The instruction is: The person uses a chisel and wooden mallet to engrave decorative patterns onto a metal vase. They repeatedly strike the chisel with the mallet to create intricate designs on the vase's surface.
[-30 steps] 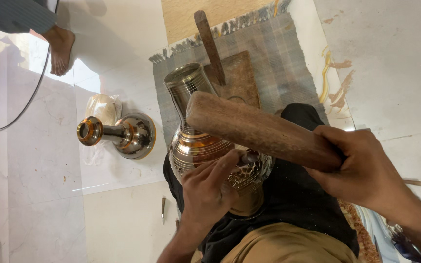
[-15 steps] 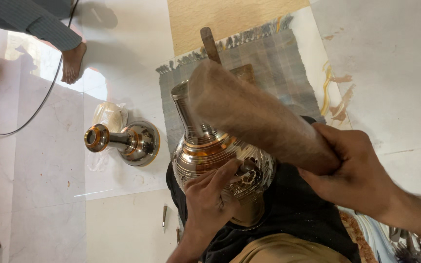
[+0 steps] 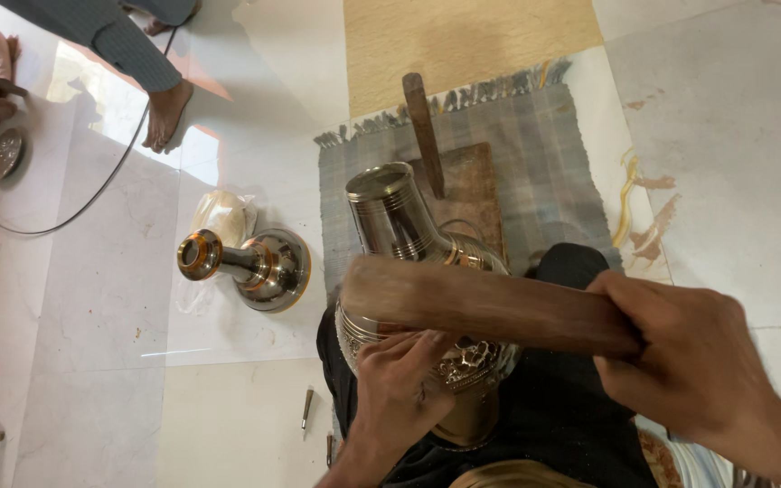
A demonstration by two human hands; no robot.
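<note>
Gripping the thick end of a long brown wooden mallet [image 3: 490, 303], the right hand [image 3: 693, 361] has its fingers clenched round the shaft at the right of the view, and the rounded pale head of the tool lies across the shoulder of a shiny silver metal vessel with a ribbed neck and embossed belly [image 3: 413, 244]. The vessel sits in the person's lap over dark cloth, its neck tilted up and away toward the top of the view. The left hand [image 3: 399, 389] comes up from below and presses against the vessel's ornamented lower body, fingers curled onto the metal just under the mallet; they grasp the vessel. Behind the vessel a flat brown wooden board [image 3: 472, 190] lies on a grey fringed mat [image 3: 544, 145], with a narrow wooden stick [image 3: 422, 126] resting across its upper edge. To the left, on the pale tiled floor [image 3: 92, 361], lies a second polished metal vessel with an orange-rimmed mouth [image 3: 246, 267], on its side, beside a crumpled clear plastic bag [image 3: 223, 217]. A small metal tool [image 3: 306, 408] lies on the floor near the person's knee. At top left another person's bare foot [image 3: 166, 108] stands on the floor near a thin black cable [image 3: 74, 208].
</note>
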